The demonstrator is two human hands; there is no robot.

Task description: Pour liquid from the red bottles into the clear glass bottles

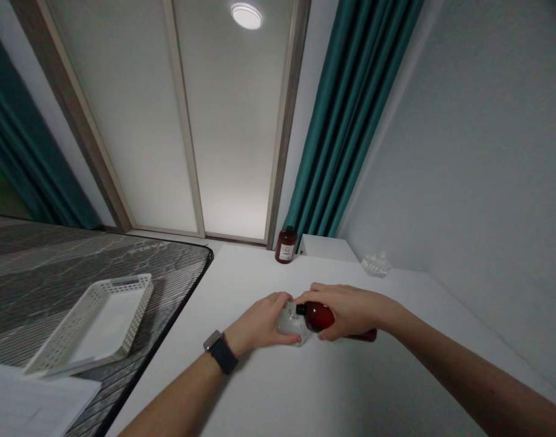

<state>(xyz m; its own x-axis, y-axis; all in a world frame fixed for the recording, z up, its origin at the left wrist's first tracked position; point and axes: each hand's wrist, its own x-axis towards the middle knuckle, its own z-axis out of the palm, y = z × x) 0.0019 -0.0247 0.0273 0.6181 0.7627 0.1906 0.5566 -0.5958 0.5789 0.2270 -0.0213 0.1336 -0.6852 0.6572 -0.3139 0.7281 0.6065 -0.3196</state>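
Observation:
My right hand [342,309] is wrapped round a dark red-brown bottle [318,316] with a black neck. The bottle is tipped onto its side, its neck pointing left over a clear glass container [291,321]. Around the left side of that glass my left hand [262,321] is curved, thumb in front and fingers behind. Both hands are just above or on the white tabletop [260,388]. Whether any liquid is flowing from the bottle is too small to make out.
A second brown bottle [286,245] with a white label stands upright at the table's far edge. To its right are a white box [329,248] and a clear faceted glass piece [376,264]. On the left, a white basket [136,321] and papers [36,400] lie on a grey striped surface.

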